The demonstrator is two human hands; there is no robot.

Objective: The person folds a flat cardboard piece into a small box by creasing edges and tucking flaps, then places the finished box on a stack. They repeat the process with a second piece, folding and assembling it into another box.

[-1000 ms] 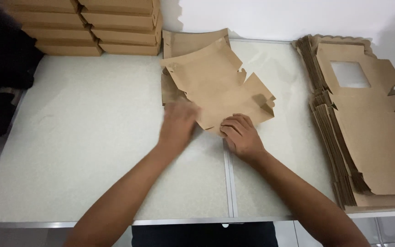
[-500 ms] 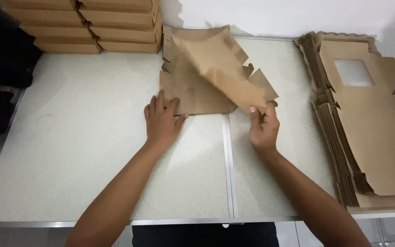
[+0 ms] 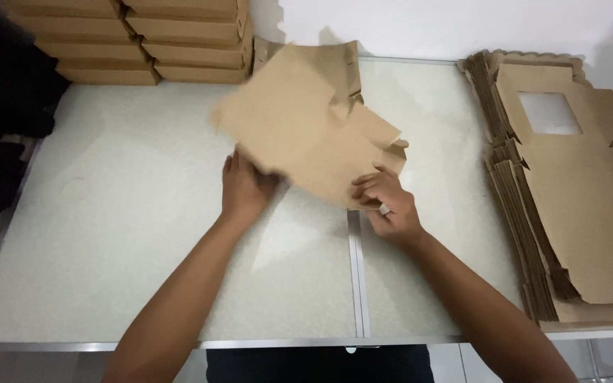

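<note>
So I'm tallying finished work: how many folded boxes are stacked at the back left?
7 show: four in the left column and three in the right column at the table's far left corner. The frame's top edge may hide more.

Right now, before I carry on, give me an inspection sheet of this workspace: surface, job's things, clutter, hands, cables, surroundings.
Surface: pale speckled table with a metal rim and a seam down its middle.
Job's things: brown flat cardboard blank, lifted and tilted off the table, blurred.
Clutter: stack of flat windowed blanks at the right edge; folded brown boxes stacked at the far left.
Hands: left hand grips the blank's near left edge; right hand pinches its near right corner.
Cables: nothing seen.
Surroundings: white wall behind; dark fabric at the left edge.
</note>
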